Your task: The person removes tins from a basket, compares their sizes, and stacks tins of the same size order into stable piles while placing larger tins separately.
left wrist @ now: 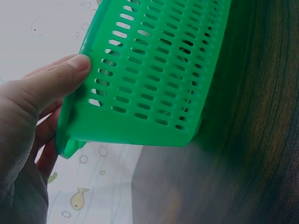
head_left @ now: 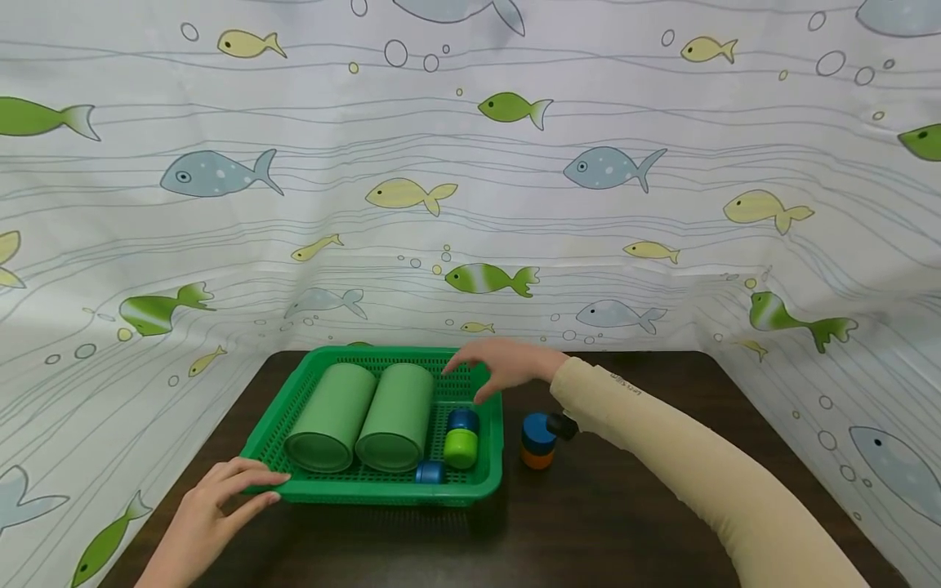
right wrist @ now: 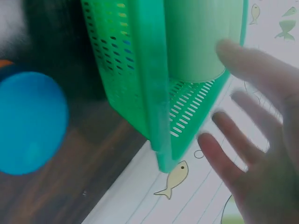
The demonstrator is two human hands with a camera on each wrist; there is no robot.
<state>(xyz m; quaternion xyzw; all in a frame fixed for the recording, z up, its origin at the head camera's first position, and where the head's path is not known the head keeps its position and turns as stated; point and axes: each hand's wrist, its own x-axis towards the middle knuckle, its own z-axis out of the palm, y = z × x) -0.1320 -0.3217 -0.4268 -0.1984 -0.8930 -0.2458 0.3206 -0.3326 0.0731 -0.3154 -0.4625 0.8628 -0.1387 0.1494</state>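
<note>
At the front left corner of the green perforated basket [head_left: 382, 492], my left hand [head_left: 216, 502] grips the rim. In the left wrist view the thumb [left wrist: 77, 65] lies on the rim's outer side, fingers behind it. My right hand [head_left: 507, 365] hovers over the basket's back right part, fingers spread and holding nothing. Two light green cylinders [head_left: 334, 416] [head_left: 397, 416] lie side by side in the basket. To their right are a small blue-and-lime-green container [head_left: 461, 445] and, by the front wall, a small blue one [head_left: 430, 472].
An orange container with a blue lid [head_left: 538, 437] stands on the dark wooden table [head_left: 625, 523], right of the basket and near the right wrist's black camera [head_left: 562, 426]. A fish-patterned curtain [head_left: 470, 229] surrounds the table at the back and sides.
</note>
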